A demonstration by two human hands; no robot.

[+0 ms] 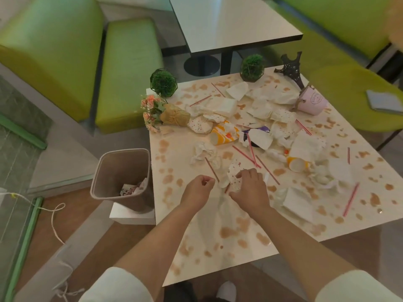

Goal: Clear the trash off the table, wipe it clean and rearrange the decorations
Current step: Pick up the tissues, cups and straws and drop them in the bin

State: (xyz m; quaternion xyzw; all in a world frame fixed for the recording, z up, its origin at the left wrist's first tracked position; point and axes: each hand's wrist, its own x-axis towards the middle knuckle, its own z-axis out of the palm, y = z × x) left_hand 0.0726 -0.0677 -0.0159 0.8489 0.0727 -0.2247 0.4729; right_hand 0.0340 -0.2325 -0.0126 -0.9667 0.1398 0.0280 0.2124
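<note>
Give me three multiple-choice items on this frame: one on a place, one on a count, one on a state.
1. Where does the trash bin stand?
A. on the table
B. beside the table's left edge
C. on the green bench

2. How many green ball plants sit at the table's far edge?
A. one
B. two
C. four

3. How does the pink bucket lie?
A. upright
B. upside down
C. tipped on its side

Key: 1 B, the bin sits on a white block against the table edge; 2 B, one plant at the far left corner, another further right; 3 C, its side rests on the tabletop.
</note>
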